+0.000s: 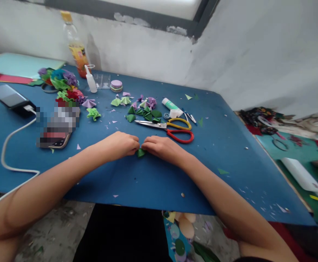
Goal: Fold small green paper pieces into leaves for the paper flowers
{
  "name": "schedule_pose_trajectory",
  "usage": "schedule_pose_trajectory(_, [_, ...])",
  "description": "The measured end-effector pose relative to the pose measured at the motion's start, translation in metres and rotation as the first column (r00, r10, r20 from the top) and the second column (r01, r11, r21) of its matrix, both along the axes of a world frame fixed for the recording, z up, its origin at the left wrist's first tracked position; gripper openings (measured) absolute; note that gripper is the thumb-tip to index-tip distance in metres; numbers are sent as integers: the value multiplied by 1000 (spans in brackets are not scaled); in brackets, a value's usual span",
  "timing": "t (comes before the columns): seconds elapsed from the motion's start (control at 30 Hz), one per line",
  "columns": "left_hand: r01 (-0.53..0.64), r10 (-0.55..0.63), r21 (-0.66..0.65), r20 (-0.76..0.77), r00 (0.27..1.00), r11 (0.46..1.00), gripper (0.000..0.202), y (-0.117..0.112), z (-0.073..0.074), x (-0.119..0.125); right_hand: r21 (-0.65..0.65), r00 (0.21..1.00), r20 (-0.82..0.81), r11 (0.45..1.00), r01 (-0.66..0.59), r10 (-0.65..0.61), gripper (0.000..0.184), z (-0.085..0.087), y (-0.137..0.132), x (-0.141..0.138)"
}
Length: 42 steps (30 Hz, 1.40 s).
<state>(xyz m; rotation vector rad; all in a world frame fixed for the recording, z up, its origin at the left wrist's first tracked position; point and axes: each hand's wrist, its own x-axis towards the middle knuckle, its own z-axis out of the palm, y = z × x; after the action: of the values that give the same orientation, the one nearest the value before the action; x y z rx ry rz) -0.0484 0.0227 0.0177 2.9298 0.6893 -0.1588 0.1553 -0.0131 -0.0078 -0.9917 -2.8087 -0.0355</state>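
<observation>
A small folded piece of green paper (140, 153) is pinched between my two hands, low over the blue table (153, 185). My left hand (124, 145) grips it from the left with curled fingers. From the right, my right hand (160, 146) closes on its other side, the fingertips of both hands almost meeting. Just beyond the right hand lie scissors (163, 126) with one yellow and one red handle, blades pointing left. Behind them sits a pile of folded green paper pieces (148, 115), with purple ones among them.
A glue stick (172, 106) and a tape roll (174, 113) lie behind the scissors. Further left are a phone (62, 127), colourful paper flowers (59, 80), a squeeze bottle (91, 82) and a drink bottle (78, 54). A white cable (7, 145) crosses the left side.
</observation>
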Motion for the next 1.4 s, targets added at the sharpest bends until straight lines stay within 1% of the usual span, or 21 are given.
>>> schedule_pose_trajectory(0.07, [1,-1,11,7,1000,1000,17,0,-1,-1,-2,1000,-18,1000,22,-22,22,-1,0,-1])
schedule_pose_trajectory(0.17, [1,-1,7,24,1000,1000,16,2,-3,-1,20,1000,1,999,30,-30,23,-3,-1,-3])
schedule_pose_trajectory(0.37, [-71,72,-21,92,993,997,15,3,-5,-3,46,998,67,999,14,-17,21,-2,-3,-4])
schedule_pose_trajectory(0.43, [-66,67,-14,100,993,998,17,2,-5,-3,49,996,86,999,10,-14,20,-1,-3,-4])
schedule_pose_trajectory(0.53, [-41,42,-5,73,996,999,19,-1,-4,-1,63,993,118,998,-3,-4,19,2,-4,-5])
schedule_pose_trajectory(0.63, [-24,25,42,-19,1000,999,21,-5,-1,3,83,991,134,997,-7,-4,19,4,-5,-5])
schedule_pose_trajectory(0.73, [0,8,84,-85,996,996,23,-11,0,6,68,992,121,998,13,-21,19,7,-6,-2])
schedule_pose_trajectory(0.87, [-28,31,75,-36,999,997,28,-15,1,4,2,997,59,998,55,-55,21,11,-6,6])
schedule_pose_trajectory(0.93, [-52,52,55,0,999,997,30,-14,1,2,-73,997,-11,994,76,-77,20,11,-4,10])
schedule_pose_trajectory(1.03, [-93,92,12,48,995,996,31,-11,0,2,-179,975,-158,976,126,-155,19,7,-2,11])
schedule_pose_trajectory(1.1, [-121,123,-25,84,989,992,29,-8,-2,3,-207,961,-220,970,123,-169,18,3,0,9])
schedule_pose_trajectory(1.13, [-137,141,-45,105,984,990,27,-7,-4,3,-206,961,-230,973,106,-154,18,1,1,8])
schedule_pose_trajectory(1.23, [-197,216,-114,187,958,974,20,-3,-11,5,-146,979,-185,987,59,-86,18,-4,2,2])
schedule_pose_trajectory(1.33, [-246,304,-229,267,915,942,18,1,-16,6,3,993,-100,998,68,-67,22,-4,1,-2])
schedule_pose_trajectory(1.4, [-237,350,-345,314,883,908,19,3,-16,7,97,994,-76,992,83,-76,24,-1,0,-3])
